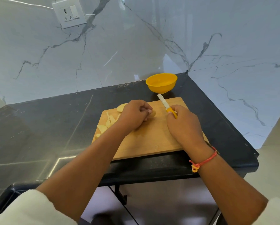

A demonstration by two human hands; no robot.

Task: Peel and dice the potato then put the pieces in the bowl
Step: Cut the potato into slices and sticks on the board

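Potato pieces (121, 107) several, one bowl (161, 83), one knife (166, 106)

Board (152, 140) sits on the table (38, 127), bowl (161, 82) just behind it, potato pieces (121, 108) on its left, knife (163, 102) over its right

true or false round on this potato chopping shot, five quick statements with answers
1. The right hand grips the knife. True.
2. The bowl holds diced potato. False: it looks empty.
3. The left hand holds a potato on the board. True.
4. The knife is cutting the potato. False: it is clear of it, pointing toward the bowl.
5. Slices lie at the board's right edge. False: they lie on its left side.
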